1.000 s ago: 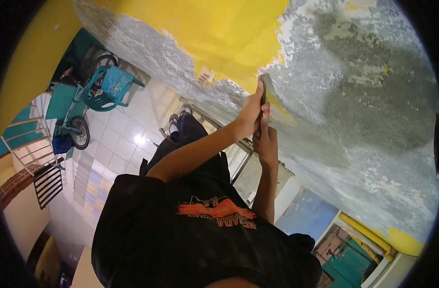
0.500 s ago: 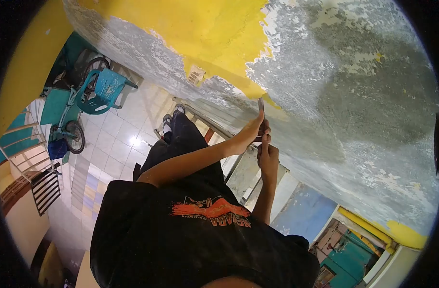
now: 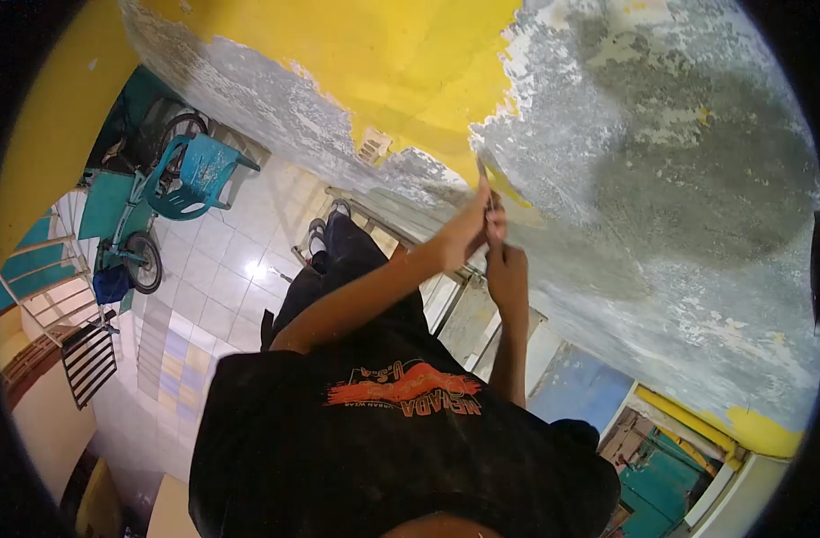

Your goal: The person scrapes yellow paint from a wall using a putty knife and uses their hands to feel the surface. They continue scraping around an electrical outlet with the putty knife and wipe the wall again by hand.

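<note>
Grip: my left hand wraps the scraper, right hand closed at its lower end | Change: tip nearer ragged yellow paint than before, meeting where grey wall starts

The floor is glossy, pale square tiles, with bright glare on it and a section of yellow and bluish-purple tiles. On it stand 1 scuffed teal plastic chair and, just beside it, 1 bicycle with 2 dark-tyred wheels.
</note>
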A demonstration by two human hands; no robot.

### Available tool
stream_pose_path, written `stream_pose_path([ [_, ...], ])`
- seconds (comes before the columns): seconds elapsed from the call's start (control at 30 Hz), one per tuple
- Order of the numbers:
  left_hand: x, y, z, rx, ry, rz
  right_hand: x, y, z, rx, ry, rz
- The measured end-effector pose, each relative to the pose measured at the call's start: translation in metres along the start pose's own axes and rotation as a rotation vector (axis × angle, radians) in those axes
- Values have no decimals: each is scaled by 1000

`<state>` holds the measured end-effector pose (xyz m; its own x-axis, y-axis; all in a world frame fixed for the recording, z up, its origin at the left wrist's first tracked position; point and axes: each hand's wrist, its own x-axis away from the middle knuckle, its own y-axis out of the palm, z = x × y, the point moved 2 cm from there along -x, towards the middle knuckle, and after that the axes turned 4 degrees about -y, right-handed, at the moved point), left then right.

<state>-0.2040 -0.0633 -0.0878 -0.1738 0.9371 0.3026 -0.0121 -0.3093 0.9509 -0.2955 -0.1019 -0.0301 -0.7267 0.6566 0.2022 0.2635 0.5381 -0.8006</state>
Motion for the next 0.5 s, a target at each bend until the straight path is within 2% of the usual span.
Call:
stream_pose_path([
  [0.03,-1,6,-8,18,-97,-71,5,-8,3,32,51,-8],
  [0.17,-13,14,-31,79,-161,-149,9,-20,7,106,177,63],
  [0.23,-35,-12,-8,108,60,-38,-19,5,3,220,-263,121],
  [0.27,-37,-21,2,147,130,-13,-13,10,2,218,-243,117],
  [0.33,-19,-13,15,63,63,-51,-21,15,-11,186,-85,65],
  [0.37,-7,-6,13,-25,27,-38,-16,10,-15,177,-96,75],
  [0.43,-1,1,-2,-50,-91,-101,10,-8,-17,127,27,18],
  [0.5,-6,8,-10,-6,-152,-109,6,-20,-30,168,35,37],
])
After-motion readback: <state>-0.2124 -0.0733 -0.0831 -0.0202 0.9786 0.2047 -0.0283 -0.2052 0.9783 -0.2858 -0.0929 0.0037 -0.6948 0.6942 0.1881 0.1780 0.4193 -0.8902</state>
